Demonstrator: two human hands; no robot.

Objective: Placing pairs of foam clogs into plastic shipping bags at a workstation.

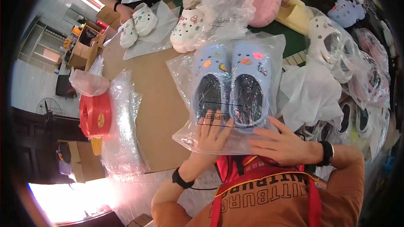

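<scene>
Head view: my left hand [209, 129] lies flat, fingers spread wide, on the near edge of a clear plastic bag [185, 136], not gripping. Fingertips touch the heel of the left shoe inside. My right hand [280, 143] is flat too, fingers wide, pressing the bag's near right corner, just beside the right heel. Neither hand holds anything; both just press down.

Inside the bag sits a pair of light blue clogs [231, 84] w/ small coloured charms on the toes, side by side, touching, toes pointing away from me. The bag rests on the brown cardboard counter [155, 101], near its front edge, right at my chest.

Open room: bare cardboard to the left of the bag, up to a stack of clear bags [122, 130] and a red tape roll [95, 114] at the left edge. Right side is crowded: white wrapping paper [311, 96] touches the bag, w/ bagged white clogs [332, 42] beyond. Far side: more white clogs [187, 27] in plastic, close to the bag's top edge. Another person's hand [125, 13] works on a white pair [136, 27] at the far left, well apart from mine.
</scene>
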